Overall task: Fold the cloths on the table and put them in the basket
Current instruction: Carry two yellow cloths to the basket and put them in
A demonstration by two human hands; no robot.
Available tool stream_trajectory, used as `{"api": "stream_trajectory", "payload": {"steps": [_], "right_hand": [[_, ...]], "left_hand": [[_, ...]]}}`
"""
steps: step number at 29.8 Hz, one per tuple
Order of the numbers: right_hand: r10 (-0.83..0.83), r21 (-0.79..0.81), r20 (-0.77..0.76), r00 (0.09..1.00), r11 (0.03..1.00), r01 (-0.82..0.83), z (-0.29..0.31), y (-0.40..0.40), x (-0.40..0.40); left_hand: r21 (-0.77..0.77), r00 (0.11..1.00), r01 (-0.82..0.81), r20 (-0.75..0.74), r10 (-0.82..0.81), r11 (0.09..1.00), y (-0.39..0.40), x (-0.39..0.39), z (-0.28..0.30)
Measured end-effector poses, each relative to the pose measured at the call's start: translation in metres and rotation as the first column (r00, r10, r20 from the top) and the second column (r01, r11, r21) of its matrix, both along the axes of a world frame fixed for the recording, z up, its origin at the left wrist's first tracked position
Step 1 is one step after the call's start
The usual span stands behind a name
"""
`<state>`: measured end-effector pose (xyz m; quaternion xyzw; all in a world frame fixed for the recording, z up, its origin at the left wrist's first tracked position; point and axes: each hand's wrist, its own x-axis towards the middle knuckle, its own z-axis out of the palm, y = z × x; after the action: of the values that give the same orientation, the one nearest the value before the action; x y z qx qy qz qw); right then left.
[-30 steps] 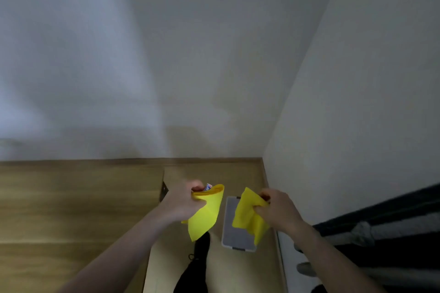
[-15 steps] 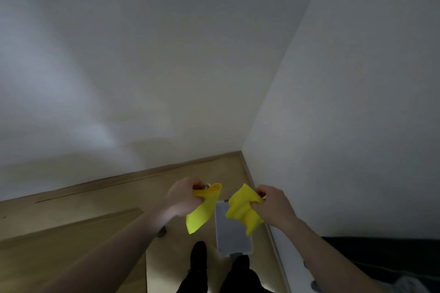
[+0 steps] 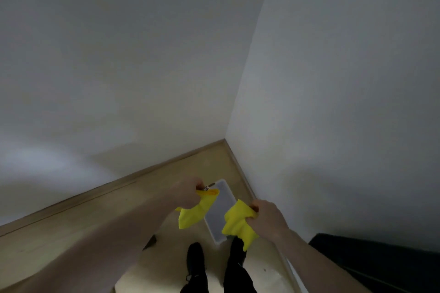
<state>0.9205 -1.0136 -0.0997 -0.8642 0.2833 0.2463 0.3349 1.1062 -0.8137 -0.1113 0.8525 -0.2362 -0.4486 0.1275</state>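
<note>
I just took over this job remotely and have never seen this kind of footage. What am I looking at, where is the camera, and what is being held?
There is no machine here. The camera sits on a person's head and looks down at their own arms. The left hand grips one yellow cloth; the right hand grips another yellow cloth. Both cloths hang loose in the air. Below them, on the wooden floor in the corner of two white walls, stands a pale bin, probably the basket. The person's dark shoes show at the bottom.

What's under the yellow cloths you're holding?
A pale basket sits on the floor below both yellow cloths. The left hand and right hand hold them up. They cover its edges; what shows looks empty.
</note>
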Motion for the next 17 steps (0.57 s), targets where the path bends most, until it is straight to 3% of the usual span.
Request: {"api": "stream_trajectory", "payload": {"steps": [4, 5, 7, 9, 10, 11, 14, 15, 17], "right_hand": [[-0.033, 0.078, -0.061, 0.998, 0.996, 0.037, -0.096, -0.026, 0.005], [-0.030, 0.080, -0.038, 0.999, 0.996, 0.032, -0.097, -0.026, 0.008], [-0.044, 0.103, -0.079, 0.996, 0.993, 0.052, -0.167, -0.039, 0.013], [-0.043, 0.112, -0.087, 0.995, 0.992, 0.053, -0.168, -0.042, 0.023], [-0.075, 0.121, -0.084, 0.994, 0.989, 0.085, -0.212, -0.046, 0.025], [-0.080, 0.129, -0.070, 0.994, 0.988, 0.088, -0.210, -0.046, 0.028], [-0.115, 0.159, -0.103, 0.988, 0.979, 0.131, -0.299, -0.050, 0.032], [-0.123, 0.169, -0.113, 0.986, 0.976, 0.141, -0.302, -0.049, 0.034], [-0.164, 0.187, -0.142, 0.976, 0.964, 0.189, -0.376, -0.043, 0.030]], "left_hand": [[0.069, 0.996, 0.057, -0.074, -0.052, 0.996, -0.049, 0.017, -0.092], [0.074, 0.996, 0.067, -0.071, -0.062, 0.995, -0.050, 0.018, -0.093], [0.100, 0.993, 0.094, -0.085, -0.086, 0.991, -0.074, 0.028, -0.164], [0.116, 0.993, 0.101, -0.075, -0.093, 0.988, -0.078, 0.037, -0.162], [0.126, 0.988, 0.143, -0.070, -0.135, 0.982, -0.088, 0.042, -0.208], [0.125, 0.985, 0.167, -0.068, -0.159, 0.978, -0.092, 0.046, -0.208], [0.152, 0.966, 0.253, -0.082, -0.243, 0.955, -0.115, 0.060, -0.300], [0.160, 0.962, 0.270, -0.089, -0.258, 0.950, -0.118, 0.062, -0.301], [0.175, 0.941, 0.336, -0.099, -0.323, 0.925, -0.134, 0.061, -0.376]]}}
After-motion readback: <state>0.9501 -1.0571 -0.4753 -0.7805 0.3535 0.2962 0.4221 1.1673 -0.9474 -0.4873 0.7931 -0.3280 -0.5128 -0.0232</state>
